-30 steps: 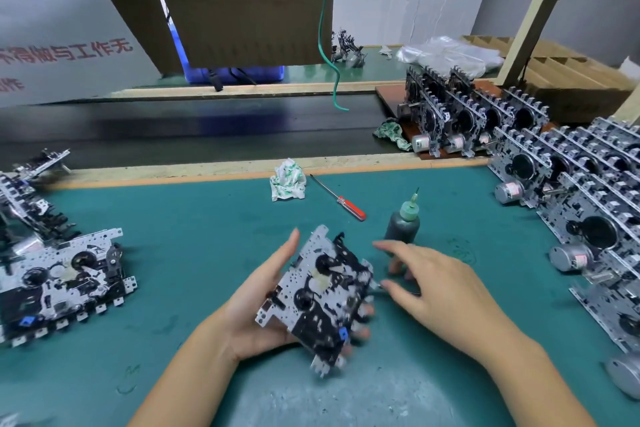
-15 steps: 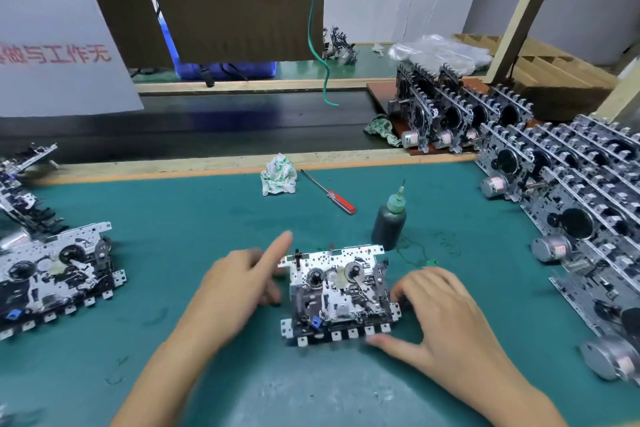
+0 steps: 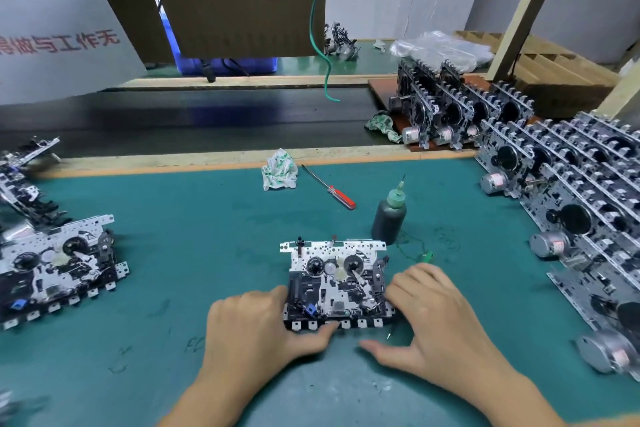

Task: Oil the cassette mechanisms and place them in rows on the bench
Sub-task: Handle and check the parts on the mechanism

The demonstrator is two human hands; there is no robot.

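Upper left we read red characters 与工作无 on a white banner, lower centre our left hand and right hand curl round the cassette mechanism's ends, flat on the green bench, dark oil bottle just behind, finished rows at right.

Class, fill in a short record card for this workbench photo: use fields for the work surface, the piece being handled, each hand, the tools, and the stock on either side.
surface: green mat
piece in work: mechanism, flat on the mat, reels up
left hand: grips its left end, thumb at the front edge
right hand: fingers curled on its right end, thumb on the mat
tools: oil bottle upright behind the mechanism; screwdriver lying beyond it
other: rag
left stock: flat mechanisms
right stock: rows standing on edge
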